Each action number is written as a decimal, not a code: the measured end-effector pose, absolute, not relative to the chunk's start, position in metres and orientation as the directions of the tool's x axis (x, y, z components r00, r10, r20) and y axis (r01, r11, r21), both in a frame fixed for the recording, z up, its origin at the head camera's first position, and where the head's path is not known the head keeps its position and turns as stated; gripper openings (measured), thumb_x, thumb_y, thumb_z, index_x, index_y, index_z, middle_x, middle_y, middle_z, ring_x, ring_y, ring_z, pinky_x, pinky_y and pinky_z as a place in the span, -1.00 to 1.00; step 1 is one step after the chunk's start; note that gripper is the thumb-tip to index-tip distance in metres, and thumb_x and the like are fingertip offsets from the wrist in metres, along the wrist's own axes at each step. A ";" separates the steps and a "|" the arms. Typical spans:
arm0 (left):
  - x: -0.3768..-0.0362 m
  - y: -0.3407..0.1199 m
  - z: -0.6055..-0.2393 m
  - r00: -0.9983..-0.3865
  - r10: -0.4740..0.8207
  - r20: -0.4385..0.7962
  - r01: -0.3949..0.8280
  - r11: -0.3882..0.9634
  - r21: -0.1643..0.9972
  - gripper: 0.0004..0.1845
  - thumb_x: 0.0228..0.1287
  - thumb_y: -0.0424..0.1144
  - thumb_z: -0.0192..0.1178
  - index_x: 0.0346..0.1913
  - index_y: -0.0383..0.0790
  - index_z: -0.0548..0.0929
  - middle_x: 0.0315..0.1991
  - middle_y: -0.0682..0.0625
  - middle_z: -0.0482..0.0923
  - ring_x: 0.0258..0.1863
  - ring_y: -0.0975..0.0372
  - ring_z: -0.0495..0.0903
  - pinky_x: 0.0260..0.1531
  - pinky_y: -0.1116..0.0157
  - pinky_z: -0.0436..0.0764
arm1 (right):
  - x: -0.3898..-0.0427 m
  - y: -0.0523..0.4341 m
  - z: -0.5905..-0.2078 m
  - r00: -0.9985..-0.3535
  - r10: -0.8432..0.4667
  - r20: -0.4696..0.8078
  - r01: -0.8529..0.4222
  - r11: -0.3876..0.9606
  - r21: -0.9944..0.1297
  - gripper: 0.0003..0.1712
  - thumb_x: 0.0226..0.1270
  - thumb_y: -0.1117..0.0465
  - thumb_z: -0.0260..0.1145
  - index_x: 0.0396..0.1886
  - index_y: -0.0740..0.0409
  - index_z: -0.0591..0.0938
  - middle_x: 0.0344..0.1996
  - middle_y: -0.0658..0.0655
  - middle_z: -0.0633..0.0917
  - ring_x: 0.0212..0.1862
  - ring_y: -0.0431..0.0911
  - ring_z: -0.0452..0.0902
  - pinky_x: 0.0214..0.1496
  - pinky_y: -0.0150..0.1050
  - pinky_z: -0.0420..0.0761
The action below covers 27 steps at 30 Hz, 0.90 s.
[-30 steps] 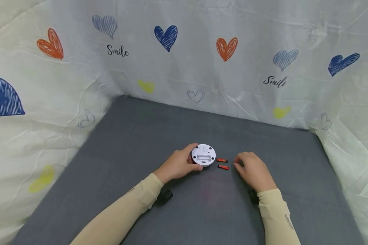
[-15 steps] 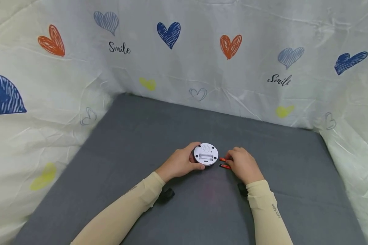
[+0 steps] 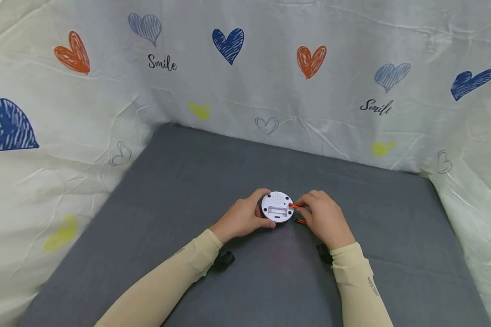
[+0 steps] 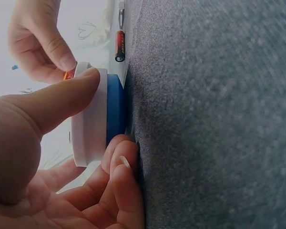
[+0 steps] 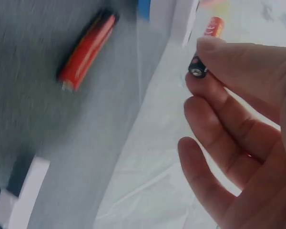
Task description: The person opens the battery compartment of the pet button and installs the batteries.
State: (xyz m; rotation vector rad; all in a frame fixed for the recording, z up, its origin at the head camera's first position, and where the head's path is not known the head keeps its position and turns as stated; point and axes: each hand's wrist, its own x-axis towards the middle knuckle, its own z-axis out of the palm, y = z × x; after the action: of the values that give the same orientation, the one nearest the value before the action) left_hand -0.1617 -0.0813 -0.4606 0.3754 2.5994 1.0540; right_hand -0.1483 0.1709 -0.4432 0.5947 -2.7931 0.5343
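A round white device [image 3: 275, 200] with a blue lower part lies with its speaker holes and battery slot facing up. My left hand [image 3: 242, 218] grips its left side; in the left wrist view the thumb crosses the white rim and fingertips touch the blue part [image 4: 115, 107]. My right hand [image 3: 327, 220] pinches a red and black battery [image 5: 212, 29] between thumb and forefinger, its far end over the device's right edge beside the slot [image 3: 277, 210]. A second battery [image 3: 300, 221] lies on the table just below the right hand's fingers, partly hidden by them.
Dark grey cloth covers the table [image 3: 212, 172]. A white sheet printed with hearts [image 3: 245, 91] rises at the back and sides. A white and dark piece [image 5: 26, 191] of unclear kind appears low in the right wrist view.
My right hand has come left to the batteries, taken hold of the upper one and lifted it to the device's edge. The left hand keeps its grip on the device.
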 end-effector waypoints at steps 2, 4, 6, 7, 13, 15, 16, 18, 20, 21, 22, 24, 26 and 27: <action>-0.162 -0.082 -0.461 -0.915 0.357 -0.185 0.127 0.694 0.709 -0.01 0.25 0.05 0.61 0.65 0.11 0.28 -0.33 0.08 0.64 -0.40 0.24 0.61 -0.31 0.24 0.54 | -0.147 0.165 -0.442 -0.868 -0.380 0.320 -0.471 0.834 -0.287 -0.89 0.36 0.23 0.61 -0.17 0.05 0.84 -0.24 0.02 0.77 -0.15 -0.04 0.61 -0.12 -0.10 0.65; -0.162 -0.082 -0.461 -0.914 0.363 -0.182 0.133 0.691 0.711 -0.02 0.25 0.05 0.61 0.64 0.10 0.29 -0.33 0.08 0.64 -0.40 0.24 0.60 -0.32 0.24 0.54 | -0.146 0.159 -0.442 -0.848 -0.409 0.337 -0.502 0.824 -0.264 -0.89 0.36 0.23 0.61 -0.18 0.06 0.84 -0.24 0.03 0.77 -0.16 -0.03 0.63 -0.11 -0.09 0.66; -0.162 -0.082 -0.461 -0.913 0.368 -0.177 0.139 0.688 0.713 -0.02 0.26 0.05 0.61 0.64 0.09 0.29 -0.32 0.09 0.64 -0.40 0.25 0.60 -0.32 0.25 0.53 | -0.144 0.155 -0.442 -0.835 -0.425 0.349 -0.519 0.819 -0.244 -0.89 0.34 0.24 0.61 -0.18 0.07 0.84 -0.25 0.03 0.76 -0.16 -0.03 0.64 -0.10 -0.09 0.67; -0.162 -0.082 -0.461 -0.913 0.370 -0.173 0.143 0.686 0.713 -0.02 0.26 0.05 0.61 0.64 0.08 0.29 -0.32 0.09 0.64 -0.40 0.25 0.60 -0.32 0.25 0.53 | -0.144 0.153 -0.443 -0.830 -0.431 0.354 -0.525 0.818 -0.235 -0.88 0.33 0.25 0.62 -0.17 0.08 0.85 -0.25 0.04 0.76 -0.16 -0.02 0.64 -0.10 -0.09 0.67; -0.162 -0.082 -0.462 -0.914 0.374 -0.159 0.156 0.684 0.713 -0.02 0.24 0.05 0.61 0.63 0.07 0.31 -0.33 0.09 0.64 -0.41 0.26 0.59 -0.32 0.26 0.53 | -0.142 0.144 -0.446 -0.816 -0.451 0.362 -0.544 0.812 -0.213 -0.85 0.30 0.27 0.64 -0.16 0.10 0.85 -0.25 0.05 0.76 -0.15 0.00 0.65 -0.06 -0.07 0.68; -0.162 -0.082 -0.462 -0.914 0.373 -0.160 0.155 0.685 0.712 -0.02 0.24 0.05 0.61 0.63 0.08 0.31 -0.34 0.09 0.64 -0.41 0.25 0.59 -0.32 0.25 0.53 | -0.143 0.143 -0.447 -0.813 -0.454 0.366 -0.546 0.813 -0.204 -0.85 0.29 0.26 0.64 -0.17 0.09 0.85 -0.25 0.05 0.76 -0.16 0.00 0.65 -0.05 -0.07 0.68; -0.162 -0.082 -0.461 -0.914 0.373 -0.160 0.154 0.684 0.713 -0.03 0.24 0.05 0.61 0.63 0.08 0.31 -0.34 0.09 0.64 -0.41 0.26 0.59 -0.33 0.25 0.52 | -0.143 0.142 -0.447 -0.811 -0.455 0.368 -0.547 0.813 -0.198 -0.85 0.30 0.25 0.64 -0.17 0.10 0.85 -0.26 0.05 0.76 -0.16 0.00 0.65 -0.05 -0.06 0.68; -0.161 -0.082 -0.461 -0.914 0.373 -0.160 0.152 0.681 0.717 -0.03 0.24 0.04 0.61 0.63 0.07 0.32 -0.35 0.09 0.65 -0.42 0.25 0.59 -0.34 0.25 0.52 | -0.143 0.140 -0.448 -0.807 -0.459 0.371 -0.549 0.814 -0.189 -0.86 0.30 0.25 0.63 -0.17 0.09 0.85 -0.26 0.05 0.77 -0.17 0.00 0.65 -0.04 -0.06 0.68; -0.161 -0.082 -0.460 -0.914 0.372 -0.160 0.150 0.678 0.720 -0.04 0.25 0.03 0.61 0.63 0.06 0.32 -0.35 0.09 0.65 -0.42 0.25 0.59 -0.34 0.25 0.51 | -0.143 0.139 -0.449 -0.804 -0.463 0.374 -0.553 0.813 -0.180 -0.87 0.32 0.25 0.62 -0.17 0.07 0.85 -0.25 0.04 0.77 -0.17 -0.01 0.65 -0.04 -0.06 0.68; -0.160 -0.082 -0.459 -0.914 0.372 -0.159 0.150 0.676 0.722 -0.04 0.25 0.03 0.61 0.62 0.06 0.32 -0.35 0.09 0.65 -0.42 0.25 0.59 -0.35 0.26 0.51 | -0.143 0.138 -0.449 -0.803 -0.465 0.374 -0.554 0.814 -0.176 -0.87 0.33 0.25 0.62 -0.16 0.07 0.85 -0.25 0.04 0.77 -0.17 -0.02 0.65 -0.04 -0.06 0.68; -0.160 -0.082 -0.459 -0.915 0.373 -0.157 0.151 0.674 0.723 -0.04 0.25 0.03 0.62 0.62 0.05 0.33 -0.36 0.09 0.65 -0.42 0.25 0.59 -0.35 0.26 0.51 | -0.143 0.137 -0.450 -0.801 -0.467 0.375 -0.555 0.814 -0.171 -0.87 0.33 0.25 0.62 -0.16 0.06 0.85 -0.25 0.03 0.77 -0.18 -0.03 0.64 -0.04 -0.07 0.68; -0.160 -0.083 -0.458 -0.915 0.374 -0.154 0.152 0.672 0.725 -0.04 0.24 0.02 0.62 0.62 0.04 0.33 -0.36 0.09 0.65 -0.42 0.25 0.59 -0.35 0.26 0.51 | -0.143 0.136 -0.451 -0.800 -0.469 0.373 -0.556 0.814 -0.170 -0.88 0.35 0.25 0.61 -0.16 0.05 0.85 -0.25 0.02 0.77 -0.18 -0.03 0.64 -0.05 -0.07 0.67; -0.160 -0.083 -0.459 -0.914 0.376 -0.152 0.154 0.670 0.727 -0.04 0.24 0.02 0.62 0.62 0.04 0.33 -0.36 0.09 0.66 -0.42 0.26 0.59 -0.35 0.26 0.51 | -0.142 0.135 -0.451 -0.807 -0.462 0.367 -0.549 0.816 -0.181 -0.89 0.36 0.23 0.60 -0.16 0.03 0.85 -0.25 0.02 0.76 -0.18 -0.04 0.63 -0.06 -0.08 0.67; -0.160 -0.083 -0.459 -0.914 0.377 -0.151 0.156 0.669 0.726 -0.04 0.25 0.02 0.62 0.62 0.04 0.33 -0.36 0.10 0.65 -0.42 0.26 0.59 -0.35 0.26 0.51 | -0.142 0.136 -0.451 -0.816 -0.450 0.362 -0.539 0.819 -0.196 -0.88 0.37 0.21 0.60 -0.15 0.03 0.84 -0.23 0.02 0.76 -0.17 -0.04 0.63 -0.06 -0.08 0.67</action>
State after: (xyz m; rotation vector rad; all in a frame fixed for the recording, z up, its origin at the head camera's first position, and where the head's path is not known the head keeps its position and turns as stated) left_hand -0.1601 -0.0828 -0.4592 0.4260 2.5971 1.0905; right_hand -0.1419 0.1356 -0.4511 0.7536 -2.7030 0.4196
